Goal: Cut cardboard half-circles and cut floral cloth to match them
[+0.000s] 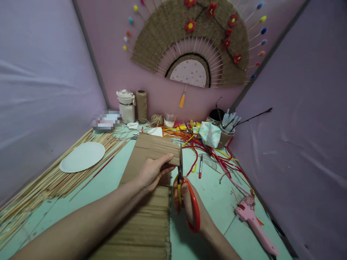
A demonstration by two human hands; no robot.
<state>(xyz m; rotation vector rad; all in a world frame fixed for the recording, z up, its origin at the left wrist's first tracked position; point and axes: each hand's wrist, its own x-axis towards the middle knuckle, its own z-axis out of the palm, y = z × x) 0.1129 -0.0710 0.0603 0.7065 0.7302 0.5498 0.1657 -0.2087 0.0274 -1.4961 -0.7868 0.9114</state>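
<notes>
My left hand pinches a strip of brown corrugated cardboard between thumb and fingers. A pair of scissors with red and yellow handles is in my right hand, fingers through the loops. Its dark blades point away from me and lie along the right edge of the held cardboard; whether they are cutting into it cannot be made out. Under my hands, a larger ridged cardboard sheet stretches toward me, its right edge ragged. My left forearm covers part of it.
Thin sticks and a white paper plate lie at left. Red pipe cleaners, a marker and a pink glue gun are at right. Behind stand a white jar and twine spool. A decorated fan hangs above.
</notes>
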